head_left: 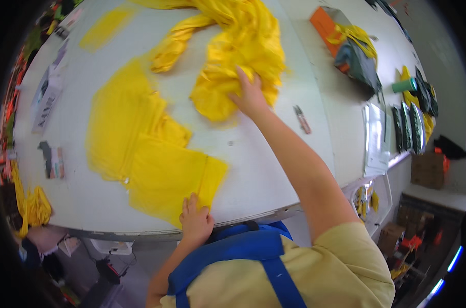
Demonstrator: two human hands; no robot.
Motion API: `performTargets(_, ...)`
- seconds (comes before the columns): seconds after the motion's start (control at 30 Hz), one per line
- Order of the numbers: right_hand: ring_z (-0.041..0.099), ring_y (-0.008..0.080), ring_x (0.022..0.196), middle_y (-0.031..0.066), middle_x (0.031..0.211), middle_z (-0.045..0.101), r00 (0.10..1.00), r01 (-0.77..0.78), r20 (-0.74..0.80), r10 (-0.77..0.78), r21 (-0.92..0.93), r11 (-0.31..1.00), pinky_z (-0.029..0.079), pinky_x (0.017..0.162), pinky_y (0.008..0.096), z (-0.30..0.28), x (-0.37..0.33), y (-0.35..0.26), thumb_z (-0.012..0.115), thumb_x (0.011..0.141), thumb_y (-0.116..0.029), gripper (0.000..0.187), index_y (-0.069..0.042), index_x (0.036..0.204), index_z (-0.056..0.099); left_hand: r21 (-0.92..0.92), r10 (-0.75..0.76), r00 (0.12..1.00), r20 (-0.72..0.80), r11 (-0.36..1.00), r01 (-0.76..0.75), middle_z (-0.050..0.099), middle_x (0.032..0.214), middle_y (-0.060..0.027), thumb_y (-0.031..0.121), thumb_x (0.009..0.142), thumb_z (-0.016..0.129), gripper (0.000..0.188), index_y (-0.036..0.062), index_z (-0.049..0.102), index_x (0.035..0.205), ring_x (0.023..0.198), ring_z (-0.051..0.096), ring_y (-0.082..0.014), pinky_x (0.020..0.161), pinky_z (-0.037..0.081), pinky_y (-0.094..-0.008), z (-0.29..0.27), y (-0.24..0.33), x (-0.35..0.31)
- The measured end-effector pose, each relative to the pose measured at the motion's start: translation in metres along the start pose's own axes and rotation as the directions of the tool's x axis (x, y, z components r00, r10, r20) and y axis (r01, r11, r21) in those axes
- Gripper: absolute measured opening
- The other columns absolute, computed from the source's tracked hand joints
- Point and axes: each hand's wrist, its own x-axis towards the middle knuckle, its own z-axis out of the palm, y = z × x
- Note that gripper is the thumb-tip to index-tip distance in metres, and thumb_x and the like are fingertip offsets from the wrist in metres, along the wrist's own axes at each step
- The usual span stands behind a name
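My left hand (196, 222) lies with outstretched fingers on the near edge of a yellow garment (163, 172), close to the table's front edge. The garment is spread fairly flat, with a bunched part along its right side and a small light fastener at its lower left. Farther off, my right hand (251, 95) rests against a crumpled heap of yellow fabric (246, 51), its thumb and fingers apart on the shiny folds. Motion blurs parts of both yellow pieces. The white table (264, 169) lies under them.
To the right of my right forearm lies a small cutting tool (302, 119). Beyond it are an orange box (328, 25), a grey bag (356, 64), a green roll (404, 85) and dark packets (407, 128). Along the left side are a white box (47, 100) and a small packet (52, 160).
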Motion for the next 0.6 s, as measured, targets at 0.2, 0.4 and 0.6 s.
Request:
performTargets(0.2, 0.048, 0.0301, 0.118, 0.0179, 0.128, 0.049, 0.984, -0.125, -0.077, 0.158, 0.323, 0.938, 0.043, 0.094, 0.0369, -0.084, 0.010, 0.054, 0.072, 0.080, -0.025, 0.068, -0.019, 0.139, 0.038, 0.018, 0.214, 0.972, -0.101, 0.977, -0.214, 0.036, 0.138, -0.0207, 0.025, 0.074, 0.067, 0.026, 0.0139, 0.064, 0.098, 0.124, 0.033, -0.0433, 0.088, 0.035, -0.0574, 0.035, 0.067, 0.018)
performTargets(0.4, 0.043, 0.0404, 0.118, 0.0248, 0.135, 0.039, 0.094, -0.897, -0.664, 0.742, 0.266, 0.352, 0.039, 0.096, 0.0470, -0.237, -0.179, 0.328, 0.067, 0.067, -0.063, 0.103, 0.007, 0.133, 0.033, 0.069, 0.303, 0.946, -0.113, 0.952, -0.297, 0.043, 0.128, -0.0170, 0.019, 0.075, 0.068, 0.052, 0.0164, 0.053, 0.125, 0.115, 0.042, -0.0381, 0.088, 0.040, -0.0480, 0.045, 0.126, 0.058)
performTargets(0.6, 0.040, 0.0381, 0.122, 0.0284, 0.133, 0.039, -0.213, -0.914, -0.483, 0.849, 0.406, 0.002, 0.038, 0.098, 0.0431, -0.280, -0.262, 0.433, 0.083, 0.054, -0.057, 0.116, 0.016, 0.128, 0.031, -0.135, 0.262, 0.955, -0.141, 0.950, -0.281, 0.045, 0.122, -0.0177, 0.009, 0.081, 0.062, 0.047, 0.0058, 0.050, 0.126, 0.110, 0.048, -0.0355, 0.091, 0.043, -0.0400, 0.060, 0.144, 0.086)
